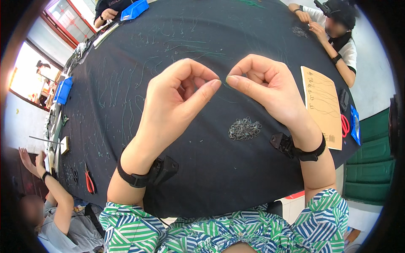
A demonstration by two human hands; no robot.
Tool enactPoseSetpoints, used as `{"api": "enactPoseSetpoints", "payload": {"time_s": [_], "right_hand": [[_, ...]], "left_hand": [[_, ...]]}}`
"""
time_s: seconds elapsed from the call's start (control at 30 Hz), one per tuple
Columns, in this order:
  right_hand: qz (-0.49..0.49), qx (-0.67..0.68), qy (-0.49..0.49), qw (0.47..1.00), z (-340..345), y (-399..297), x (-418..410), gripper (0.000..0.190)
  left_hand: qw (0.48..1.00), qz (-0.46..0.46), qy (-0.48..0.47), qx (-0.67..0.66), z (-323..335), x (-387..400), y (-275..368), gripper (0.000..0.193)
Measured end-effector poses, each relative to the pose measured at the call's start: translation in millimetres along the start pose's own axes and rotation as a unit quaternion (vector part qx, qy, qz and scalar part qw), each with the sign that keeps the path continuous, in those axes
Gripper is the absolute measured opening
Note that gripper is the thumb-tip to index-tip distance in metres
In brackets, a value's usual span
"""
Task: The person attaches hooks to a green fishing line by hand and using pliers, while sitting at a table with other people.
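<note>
Above the dark cloth of the table (202,177), my left hand (180,95) has its thumb and forefinger tips pinched together. My right hand (265,85) makes a matching pinch, with a narrow gap between the two pairs of fingertips. A faint green line (225,84) shows at that gap; whether either hand grips it is too fine to tell. Below my right hand lies a heap of small metal fish hooks (245,128). Green lengths of fishing line (126,98), some with hooks at their ends, are spread left of my left hand.
At right lie a brown notebook (322,107) with pen drawings, red-handled scissors (345,125) and a blue packet (355,125). Red-handled pliers (90,182) and blue bins (63,90) are at left. Other people sit around the table, one at upper right (338,34) and one at lower left (63,218).
</note>
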State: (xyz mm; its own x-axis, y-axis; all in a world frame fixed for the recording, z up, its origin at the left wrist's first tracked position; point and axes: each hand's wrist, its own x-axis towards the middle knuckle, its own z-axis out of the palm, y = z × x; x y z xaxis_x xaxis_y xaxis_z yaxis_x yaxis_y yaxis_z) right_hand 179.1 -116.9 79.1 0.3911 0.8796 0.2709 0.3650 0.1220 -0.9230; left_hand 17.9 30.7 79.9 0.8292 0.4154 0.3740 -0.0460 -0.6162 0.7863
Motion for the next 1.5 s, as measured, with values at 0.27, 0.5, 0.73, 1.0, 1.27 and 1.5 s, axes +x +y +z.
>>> {"api": "enactPoseSetpoints", "payload": {"time_s": [0.27, 0.5, 0.73, 1.0, 1.27, 1.5], "right_hand": [[-0.011, -0.002, 0.005, 1.000, 5, 3, -1, 0.012], [-0.003, 0.049, 0.009, 0.999, 7, 4, 1, 0.016], [-0.005, -0.006, -0.043, 0.999, -5, 3, -1, 0.016], [-0.038, -0.070, -0.029, 0.996, -4, -3, -2, 0.010], [-0.018, -0.036, -0.027, 0.999, -6, -3, -1, 0.018], [0.021, 0.012, -0.048, 0.999, -8, -7, -1, 0.021]], "left_hand": [[0.985, -0.073, -0.077, -0.135, 4, 0, -6, 0.015], [0.978, -0.082, -0.070, -0.177, 5, 0, -8, 0.015], [0.969, -0.084, -0.024, -0.231, 5, 2, -4, 0.017], [0.958, -0.093, -0.021, -0.272, 7, 2, -6, 0.016], [0.937, -0.093, -0.076, -0.327, 5, 3, -6, 0.011], [0.941, -0.081, -0.105, -0.312, 3, 3, -8, 0.012]]}}
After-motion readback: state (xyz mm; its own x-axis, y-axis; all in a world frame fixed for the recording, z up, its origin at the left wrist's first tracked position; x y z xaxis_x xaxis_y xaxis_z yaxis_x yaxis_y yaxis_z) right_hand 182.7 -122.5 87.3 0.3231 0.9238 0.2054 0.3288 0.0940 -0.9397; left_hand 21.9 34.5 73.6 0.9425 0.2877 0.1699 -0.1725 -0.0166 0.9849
